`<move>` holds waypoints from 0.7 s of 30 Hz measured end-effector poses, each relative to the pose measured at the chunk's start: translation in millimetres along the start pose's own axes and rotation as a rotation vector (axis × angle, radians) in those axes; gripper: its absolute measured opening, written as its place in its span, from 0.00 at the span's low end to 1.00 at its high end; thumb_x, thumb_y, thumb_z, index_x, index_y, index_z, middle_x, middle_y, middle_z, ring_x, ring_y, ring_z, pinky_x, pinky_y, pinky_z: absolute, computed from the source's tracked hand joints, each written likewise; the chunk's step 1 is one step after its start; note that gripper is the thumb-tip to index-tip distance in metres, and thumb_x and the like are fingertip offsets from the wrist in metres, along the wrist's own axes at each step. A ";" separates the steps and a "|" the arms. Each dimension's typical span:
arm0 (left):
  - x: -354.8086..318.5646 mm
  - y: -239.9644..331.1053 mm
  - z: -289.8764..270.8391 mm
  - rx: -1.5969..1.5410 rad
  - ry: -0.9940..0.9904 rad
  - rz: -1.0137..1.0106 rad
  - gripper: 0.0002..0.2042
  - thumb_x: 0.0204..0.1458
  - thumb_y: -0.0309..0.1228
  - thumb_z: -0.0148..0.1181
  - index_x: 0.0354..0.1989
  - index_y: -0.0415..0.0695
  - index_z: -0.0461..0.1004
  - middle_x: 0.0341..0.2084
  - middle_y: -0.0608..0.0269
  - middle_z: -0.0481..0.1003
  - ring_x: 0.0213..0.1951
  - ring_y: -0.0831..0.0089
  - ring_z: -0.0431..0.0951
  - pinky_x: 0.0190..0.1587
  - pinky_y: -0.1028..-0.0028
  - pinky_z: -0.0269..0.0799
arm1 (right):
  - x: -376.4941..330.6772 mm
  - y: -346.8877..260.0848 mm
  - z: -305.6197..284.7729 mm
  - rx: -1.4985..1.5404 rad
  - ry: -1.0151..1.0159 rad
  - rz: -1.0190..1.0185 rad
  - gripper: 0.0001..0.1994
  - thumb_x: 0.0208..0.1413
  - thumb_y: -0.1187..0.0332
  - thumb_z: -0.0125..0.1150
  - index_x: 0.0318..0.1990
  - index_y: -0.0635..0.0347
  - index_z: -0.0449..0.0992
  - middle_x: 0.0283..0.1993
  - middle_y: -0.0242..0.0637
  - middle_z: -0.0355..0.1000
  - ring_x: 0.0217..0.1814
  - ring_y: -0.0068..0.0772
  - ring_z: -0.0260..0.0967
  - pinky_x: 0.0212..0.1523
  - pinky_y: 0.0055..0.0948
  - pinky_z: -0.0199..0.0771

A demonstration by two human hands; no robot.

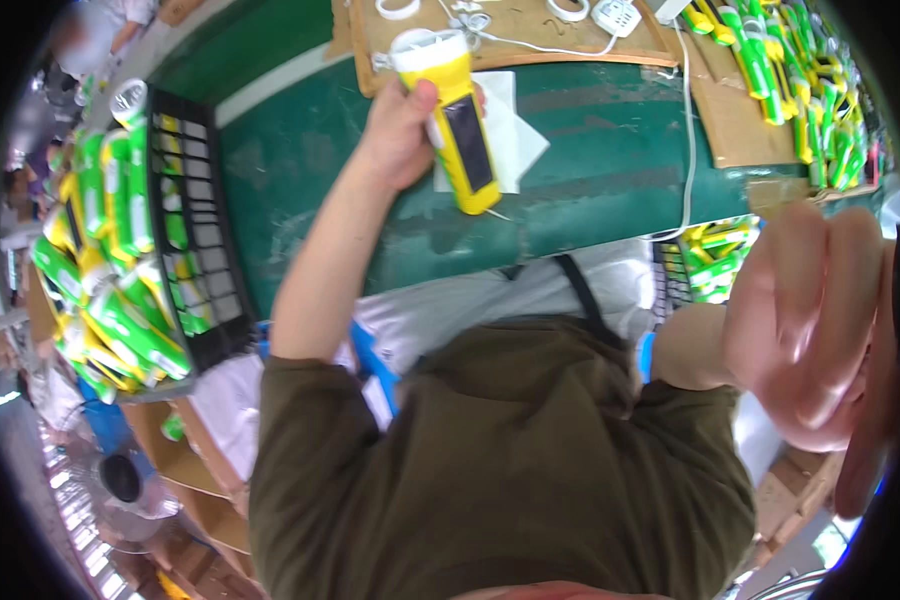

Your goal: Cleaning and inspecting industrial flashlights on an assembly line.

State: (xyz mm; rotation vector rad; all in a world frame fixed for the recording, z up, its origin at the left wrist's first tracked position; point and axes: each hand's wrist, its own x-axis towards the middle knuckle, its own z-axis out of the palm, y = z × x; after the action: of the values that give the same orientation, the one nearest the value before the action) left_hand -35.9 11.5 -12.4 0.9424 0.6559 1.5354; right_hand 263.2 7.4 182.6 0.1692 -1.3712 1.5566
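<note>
My left hand point(402, 128) reaches out over the green table point(610, 160) and grips a yellow flashlight point(462, 135). The flashlight has a white head and a dark panel along its side. It hangs tilted above a white sheet of paper point(523, 140). My right hand point(820, 320) is raised very close to the camera at the right and looks blurred. Its fingers lie loosely extended side by side, and I see nothing in it. My olive-shirted torso fills the lower middle.
A black crate point(198, 250) full of green and yellow flashlights point(110, 270) stands at the left. A brown board point(530, 40) with white cable and rings lies at the far edge. More flashlights point(800, 80) pile at top right. A fan point(120, 478) sits low left.
</note>
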 end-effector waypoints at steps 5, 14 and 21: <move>17.7 -10.0 3.0 -0.004 0.061 0.008 0.38 0.37 0.60 0.65 0.47 0.38 0.66 0.31 0.59 0.75 0.34 0.69 0.77 0.38 0.70 0.74 | 34.8 37.4 -11.0 0.133 -0.181 0.066 0.10 0.57 0.60 0.49 0.27 0.48 0.73 0.23 0.17 0.67 0.28 0.13 0.56 0.40 0.21 0.52; -2.4 -1.6 13.1 0.131 0.092 -0.043 0.46 0.31 0.70 0.57 0.51 0.42 0.66 0.36 0.64 0.72 0.39 0.74 0.73 0.42 0.74 0.71 | 23.4 41.5 -6.6 0.092 -0.094 -0.006 0.10 0.57 0.59 0.50 0.27 0.49 0.72 0.24 0.20 0.68 0.29 0.15 0.58 0.39 0.22 0.56; -1.6 5.8 5.2 0.136 0.113 -0.067 0.48 0.27 0.69 0.60 0.55 0.46 0.63 0.40 0.67 0.70 0.40 0.73 0.71 0.43 0.75 0.69 | 11.8 37.8 -10.3 0.045 -0.014 0.022 0.10 0.58 0.59 0.51 0.27 0.49 0.71 0.25 0.22 0.68 0.29 0.18 0.60 0.38 0.23 0.58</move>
State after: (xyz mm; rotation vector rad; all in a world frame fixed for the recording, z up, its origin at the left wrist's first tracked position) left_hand -34.6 8.3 -5.2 0.9305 0.8736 1.5066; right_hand 234.9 28.4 161.9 0.1931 -1.3536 1.6075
